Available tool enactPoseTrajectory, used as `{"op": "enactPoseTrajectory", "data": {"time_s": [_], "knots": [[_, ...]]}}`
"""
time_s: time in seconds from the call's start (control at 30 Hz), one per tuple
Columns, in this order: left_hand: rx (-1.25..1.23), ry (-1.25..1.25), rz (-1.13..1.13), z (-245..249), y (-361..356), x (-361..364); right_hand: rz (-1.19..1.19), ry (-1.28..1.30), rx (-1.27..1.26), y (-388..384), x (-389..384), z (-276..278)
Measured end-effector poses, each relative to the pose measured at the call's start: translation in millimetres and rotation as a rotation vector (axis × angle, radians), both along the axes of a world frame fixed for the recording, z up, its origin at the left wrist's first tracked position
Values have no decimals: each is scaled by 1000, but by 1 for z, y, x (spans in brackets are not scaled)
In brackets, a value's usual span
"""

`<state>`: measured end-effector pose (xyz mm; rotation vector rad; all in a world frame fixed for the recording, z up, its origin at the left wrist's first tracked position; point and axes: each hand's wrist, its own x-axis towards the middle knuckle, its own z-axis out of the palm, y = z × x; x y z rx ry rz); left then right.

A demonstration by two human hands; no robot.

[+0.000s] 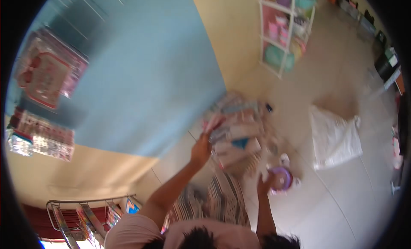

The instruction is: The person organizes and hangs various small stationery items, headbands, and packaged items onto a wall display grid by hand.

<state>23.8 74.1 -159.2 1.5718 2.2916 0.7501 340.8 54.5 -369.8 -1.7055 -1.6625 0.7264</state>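
My left hand (201, 149) reaches to the near left side of a pile of flat packets (237, 127) on the floor. Its fingers are closed on a pink packet (212, 122), blurred by motion. Lower to the right, my right hand (266, 183) has thumb and fingers apart. It is beside a round purple item with a pale middle (287, 179); whether they touch is hard to tell. Small white pieces (284, 159) lie around the purple item. A blue patch (240, 143) shows among the packets.
A white plastic bag (334, 140) lies on the tiled floor to the right. A white shelf rack (278, 41) with colourful goods stands beyond the pile. Packets (47, 77) hang on the blue wall at left. A metal rack (85, 202) is at lower left.
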Motion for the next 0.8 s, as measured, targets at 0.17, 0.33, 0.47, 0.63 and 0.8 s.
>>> {"op": "enactPoseTrajectory", "data": {"time_s": [0.17, 0.33, 0.47, 0.63, 0.8], "knots": [[46, -426, -147, 9, -43, 80, 213, 886, -448, -1, -37, 71], [-210, -1155, -16, -8, -51, 129, 73, 1746, -855, 1, -7, 81], [-242, -1287, -143, -47, -60, 142, -96, 1466, -814, 12, 27, 78], [-336, -1273, -168, -65, -70, 127, -244, 1103, -468, 31, 70, 88], [-387, -1196, -166, -89, -79, 100, -161, 369, -296, 43, 108, 30]]}}
